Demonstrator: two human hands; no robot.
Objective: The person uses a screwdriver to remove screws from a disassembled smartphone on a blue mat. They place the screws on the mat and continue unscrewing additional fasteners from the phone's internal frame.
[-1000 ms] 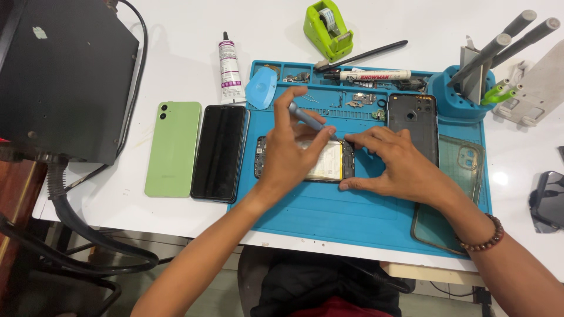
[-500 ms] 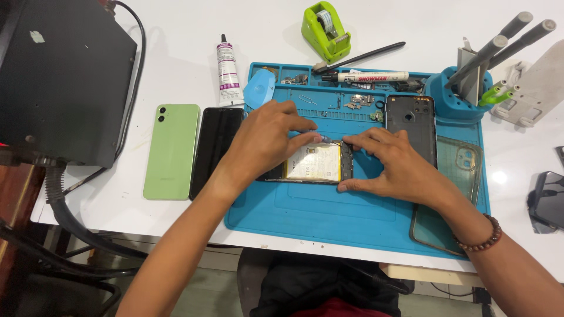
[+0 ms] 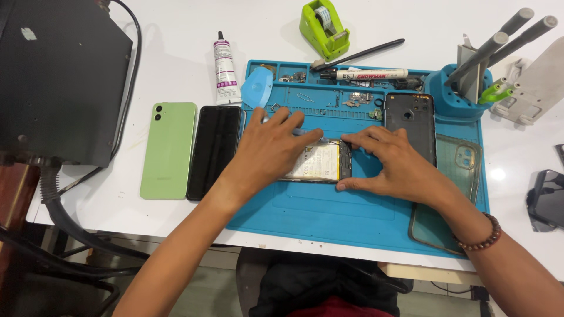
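Note:
An opened phone with its battery showing lies in the middle of the blue repair mat. My left hand covers the phone's left half and grips a thin grey tool whose tip lies along the phone's top edge. My right hand presses on the phone's right side, thumb at its lower right corner and fingers spread at its top right corner.
A green phone back and a black screen lie left of the mat. A dark back cover, a clear case, a marker, a glue tube, a green tape dispenser and a blue tool holder surround the work.
My left hand has swung leftward and flattened over the phone, bringing the tool down along its top edge. My right hand has stayed on the phone's right side.

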